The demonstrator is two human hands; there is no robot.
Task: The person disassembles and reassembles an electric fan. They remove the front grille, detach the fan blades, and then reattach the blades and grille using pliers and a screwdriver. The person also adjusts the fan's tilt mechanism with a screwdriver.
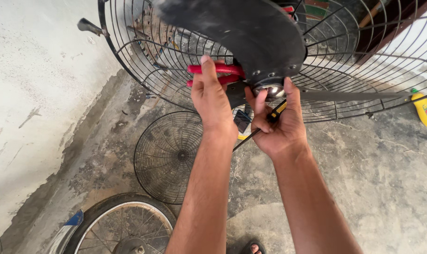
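Forearms reach up from below. Left hand [212, 96] grips red-handled pliers [218, 74] beside the fan hub [269, 89]; right hand [279, 122] closes around a yellow-and-black screwdriver [275, 113] just beneath it. One dark blade [241, 28] remains mounted inside the rear grille [364, 84]; the front guard [168, 155] already lies on the floor.

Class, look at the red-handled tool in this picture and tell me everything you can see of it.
The red-handled tool looks like pliers: two handles in ribbed red sleeves, lying roughly level and close together. The left hand grips them from below, fingers wrapped over. The handles run right toward the fan's shiny metal hub, under the dark dusty blade. The tool's head is hidden behind the hand and blade, so what it bites cannot be told.
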